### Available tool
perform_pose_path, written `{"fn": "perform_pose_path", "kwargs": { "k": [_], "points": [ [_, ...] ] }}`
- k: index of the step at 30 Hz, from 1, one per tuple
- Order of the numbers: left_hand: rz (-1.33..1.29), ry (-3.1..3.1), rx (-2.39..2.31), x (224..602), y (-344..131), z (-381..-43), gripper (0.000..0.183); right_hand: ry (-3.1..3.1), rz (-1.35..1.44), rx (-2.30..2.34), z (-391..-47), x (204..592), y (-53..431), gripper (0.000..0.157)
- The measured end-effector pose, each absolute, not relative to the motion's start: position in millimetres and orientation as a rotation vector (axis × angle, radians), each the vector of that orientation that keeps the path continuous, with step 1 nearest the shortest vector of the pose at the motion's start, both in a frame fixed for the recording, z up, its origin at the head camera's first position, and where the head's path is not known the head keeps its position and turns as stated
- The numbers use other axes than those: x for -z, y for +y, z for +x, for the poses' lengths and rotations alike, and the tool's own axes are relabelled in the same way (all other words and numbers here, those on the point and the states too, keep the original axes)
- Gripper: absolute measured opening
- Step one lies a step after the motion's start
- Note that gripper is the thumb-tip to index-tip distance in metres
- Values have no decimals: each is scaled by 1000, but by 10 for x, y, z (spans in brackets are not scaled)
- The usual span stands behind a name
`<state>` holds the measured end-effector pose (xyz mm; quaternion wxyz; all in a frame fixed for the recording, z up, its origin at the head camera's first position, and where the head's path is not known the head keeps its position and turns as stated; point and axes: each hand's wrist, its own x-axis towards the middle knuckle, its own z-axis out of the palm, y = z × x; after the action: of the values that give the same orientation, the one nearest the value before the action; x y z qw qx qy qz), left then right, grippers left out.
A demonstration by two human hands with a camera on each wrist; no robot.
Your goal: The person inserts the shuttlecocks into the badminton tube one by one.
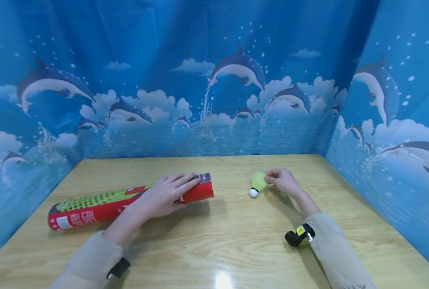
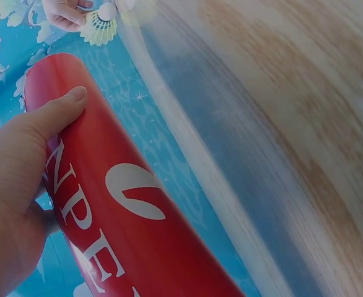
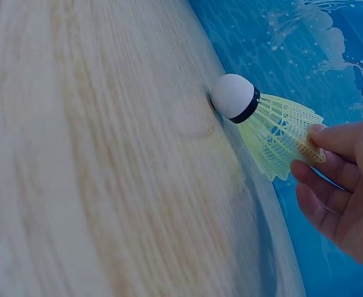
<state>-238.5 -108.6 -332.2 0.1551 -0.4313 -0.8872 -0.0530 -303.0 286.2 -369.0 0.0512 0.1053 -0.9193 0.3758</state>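
Note:
A long red shuttlecock tube with a green dotted panel and white lettering lies aslant on the left side. My left hand grips it near its right end, thumb on the near side in the left wrist view, where the tube fills the middle. That right end looks raised, with a shadow beneath. To the right, my right hand pinches the skirt edge of a yellow-green shuttlecock between thumb and fingers. Its white cork with a black band points away from the hand, close to the tabletop. Whether the cork touches the wood I cannot tell.
Both hands work over a light wooden table. A blue curtain printed with dolphins and clouds stands behind it and along both sides. Small black devices are strapped at the cuffs of the beige sleeves.

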Motion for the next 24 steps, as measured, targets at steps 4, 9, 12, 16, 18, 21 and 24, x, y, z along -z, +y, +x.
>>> {"fn": "perform_pose_path", "kwargs": {
  "k": [4, 9, 12, 16, 18, 21, 24],
  "points": [
    [-1236, -2540, 156, 3318, -1085, -2392, 95, -2783, 286, -1226, -3028, 3668, 2852, 21],
    [-1232, -2549, 158, 3318, -1081, -2394, 94, -2737, 244, -1332, -2994, 3644, 2800, 24],
    [-1227, -2560, 159, 3319, -1078, -2395, 95, -2683, 262, -1400, -2965, 3632, 2752, 24],
    [-1225, -2565, 163, 3318, -1076, -2397, 95, -2612, 307, -1494, -2925, 3612, 2662, 23],
    [-1223, -2566, 160, 3319, -1075, -2398, 95, -2586, 330, -1536, -2907, 3596, 2609, 23],
    [-1216, -2568, 151, 3322, -1074, -2399, 95, -2565, 359, -1589, -2879, 3561, 2527, 23],
    [-1212, -2570, 149, 3323, -1071, -2396, 95, -2562, 360, -1625, -2839, 3518, 2444, 23]
  ]
}}
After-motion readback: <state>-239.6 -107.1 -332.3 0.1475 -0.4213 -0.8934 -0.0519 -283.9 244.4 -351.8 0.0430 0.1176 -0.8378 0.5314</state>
